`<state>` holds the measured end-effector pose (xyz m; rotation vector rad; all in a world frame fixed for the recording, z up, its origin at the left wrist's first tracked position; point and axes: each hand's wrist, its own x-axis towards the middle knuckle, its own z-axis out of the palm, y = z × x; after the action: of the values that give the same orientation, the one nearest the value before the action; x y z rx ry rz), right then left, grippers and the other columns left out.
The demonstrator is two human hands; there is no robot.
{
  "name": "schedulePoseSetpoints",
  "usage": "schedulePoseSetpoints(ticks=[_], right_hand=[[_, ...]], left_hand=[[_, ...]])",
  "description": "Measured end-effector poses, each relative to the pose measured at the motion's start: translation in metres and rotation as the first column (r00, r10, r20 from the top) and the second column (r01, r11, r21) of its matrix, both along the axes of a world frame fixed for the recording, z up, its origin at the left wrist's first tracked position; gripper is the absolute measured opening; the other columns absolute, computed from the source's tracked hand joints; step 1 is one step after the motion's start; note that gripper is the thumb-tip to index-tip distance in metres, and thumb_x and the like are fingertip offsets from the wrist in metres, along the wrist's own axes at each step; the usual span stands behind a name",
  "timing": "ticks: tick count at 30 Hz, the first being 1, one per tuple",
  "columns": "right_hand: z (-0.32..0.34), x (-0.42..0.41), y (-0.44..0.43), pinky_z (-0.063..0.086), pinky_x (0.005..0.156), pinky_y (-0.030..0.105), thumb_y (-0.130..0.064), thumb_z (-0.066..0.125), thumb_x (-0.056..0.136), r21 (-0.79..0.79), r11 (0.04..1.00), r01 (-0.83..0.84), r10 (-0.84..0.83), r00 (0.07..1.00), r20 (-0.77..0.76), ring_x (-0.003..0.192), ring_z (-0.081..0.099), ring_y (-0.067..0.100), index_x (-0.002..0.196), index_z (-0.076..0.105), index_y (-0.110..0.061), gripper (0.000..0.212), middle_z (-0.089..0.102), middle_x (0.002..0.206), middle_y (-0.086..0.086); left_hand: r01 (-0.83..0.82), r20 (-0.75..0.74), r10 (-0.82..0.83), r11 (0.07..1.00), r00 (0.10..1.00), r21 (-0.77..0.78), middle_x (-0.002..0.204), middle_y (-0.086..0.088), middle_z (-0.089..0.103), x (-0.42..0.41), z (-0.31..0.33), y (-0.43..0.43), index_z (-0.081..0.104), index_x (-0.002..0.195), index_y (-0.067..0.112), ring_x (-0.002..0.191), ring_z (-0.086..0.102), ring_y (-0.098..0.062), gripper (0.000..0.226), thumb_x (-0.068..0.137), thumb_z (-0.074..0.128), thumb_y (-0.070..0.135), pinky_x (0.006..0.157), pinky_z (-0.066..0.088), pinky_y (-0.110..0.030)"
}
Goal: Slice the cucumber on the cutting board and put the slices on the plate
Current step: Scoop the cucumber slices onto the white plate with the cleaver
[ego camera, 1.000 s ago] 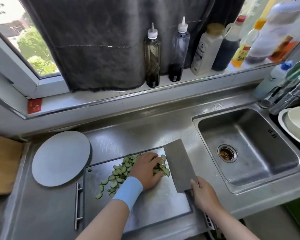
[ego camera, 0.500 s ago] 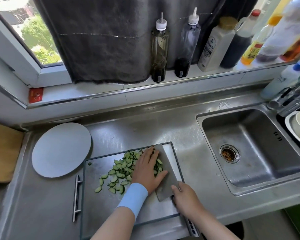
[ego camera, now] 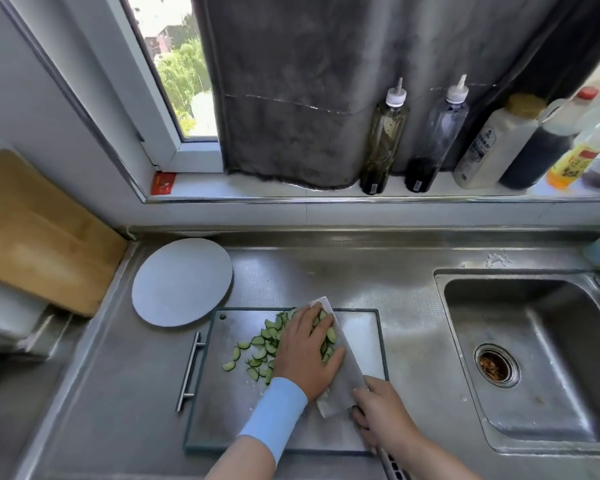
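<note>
Steel kitchen desk under a window, sink at right. Cucumber slices are lying on the cutting board, far half, as a loose heap of half-moons; no uncut piece is showing. The heap is stretching diagonally, near-left to far-right, with single slices pointing every way.

Left hand is lying flat over the heap's right part, fingers straight and close together, pressing slices against the cleaver. Right hand is gripping the cleaver's handle, the blade's long axis running away from the person. Plate is sitting bare just beside the board's far-left corner.

Judgement: scooping step. Best done by sliding the blade flat under the heap, holding the slices down and lifting level. Stragglers at left are probably needing a second pass.
</note>
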<state>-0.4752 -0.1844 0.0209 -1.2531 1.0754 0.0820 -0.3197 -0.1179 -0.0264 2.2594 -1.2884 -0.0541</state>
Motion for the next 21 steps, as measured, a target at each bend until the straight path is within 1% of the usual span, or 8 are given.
schedulePoseSetpoints(ticks=[4,8,10,12,15,18,21], right_hand=[[0.013,0.032,0.009,0.017,0.046,0.024,0.004,0.036,0.088,-0.028,0.996,-0.083,0.083,0.997,0.003,0.037,0.021,0.015,0.076,0.039,-0.009,0.018,0.029,0.050,0.005],[0.020,0.079,0.026,0.018,0.046,0.023,0.006,0.036,0.087,-0.039,0.993,-0.113,0.113,0.994,0.006,0.039,0.022,0.016,0.072,0.038,-0.010,0.022,0.031,0.051,0.005],[0.023,0.108,0.038,0.018,0.046,0.024,0.004,0.037,0.087,-0.056,0.991,-0.124,0.124,0.992,0.002,0.039,0.023,0.017,0.072,0.038,-0.010,0.021,0.032,0.053,0.006],[0.024,0.139,0.048,0.018,0.047,0.026,0.002,0.039,0.087,-0.087,0.986,-0.141,0.141,0.990,-0.008,0.040,0.024,0.017,0.072,0.038,-0.011,0.019,0.033,0.052,0.006],[0.023,0.187,0.064,0.020,0.047,0.025,-0.002,0.043,0.086,-0.164,0.970,-0.179,0.175,0.984,-0.039,0.040,0.029,0.016,0.068,0.041,-0.014,0.021,0.037,0.050,0.002],[0.022,0.233,0.079,0.020,0.048,0.025,-0.001,0.041,0.087,-0.140,0.977,-0.159,0.156,0.987,-0.034,0.042,0.028,0.016,0.068,0.037,-0.015,0.024,0.032,0.049,-0.001],[0.017,0.271,0.090,0.021,0.047,0.022,0.000,0.040,0.087,-0.117,0.986,-0.118,0.112,0.992,-0.060,0.043,0.028,0.015,0.072,0.039,-0.014,0.020,0.032,0.050,0.001]], left_hand=[[-0.036,0.024,0.038,0.998,0.999,-0.049,0.143,-0.002,0.045,0.031,0.015,0.017,0.058,0.130,0.020,0.134,0.038,-0.024,0.053,0.085,0.057,0.047,0.111,0.034,-0.041],[-0.078,0.045,0.081,0.995,0.996,-0.066,0.144,0.000,0.044,0.075,0.025,0.040,0.057,0.130,0.021,0.134,0.037,-0.021,0.052,0.085,0.057,0.047,0.111,0.032,-0.036],[-0.087,0.055,0.091,0.993,0.994,-0.074,0.143,-0.001,0.045,0.103,0.028,0.052,0.058,0.130,0.020,0.134,0.038,-0.022,0.053,0.085,0.058,0.046,0.111,0.034,-0.039],[-0.102,0.056,0.105,0.993,0.993,-0.063,0.143,-0.001,0.046,0.133,0.029,0.063,0.058,0.130,0.020,0.134,0.039,-0.022,0.053,0.085,0.057,0.047,0.111,0.035,-0.040],[-0.121,0.031,0.123,0.992,0.992,-0.045,0.141,-0.002,0.047,0.179,0.027,0.079,0.059,0.129,0.020,0.131,0.041,-0.023,0.052,0.085,0.056,0.048,0.110,0.036,-0.041],[-0.111,0.009,0.111,0.994,0.994,-0.011,0.141,0.000,0.046,0.226,0.023,0.091,0.057,0.131,0.023,0.129,0.041,-0.021,0.052,0.086,0.054,0.049,0.108,0.038,-0.041],[-0.098,-0.014,0.098,0.995,0.995,0.027,0.143,0.000,0.045,0.263,0.013,0.098,0.056,0.133,0.024,0.129,0.040,-0.020,0.053,0.087,0.049,0.051,0.108,0.037,-0.039]])
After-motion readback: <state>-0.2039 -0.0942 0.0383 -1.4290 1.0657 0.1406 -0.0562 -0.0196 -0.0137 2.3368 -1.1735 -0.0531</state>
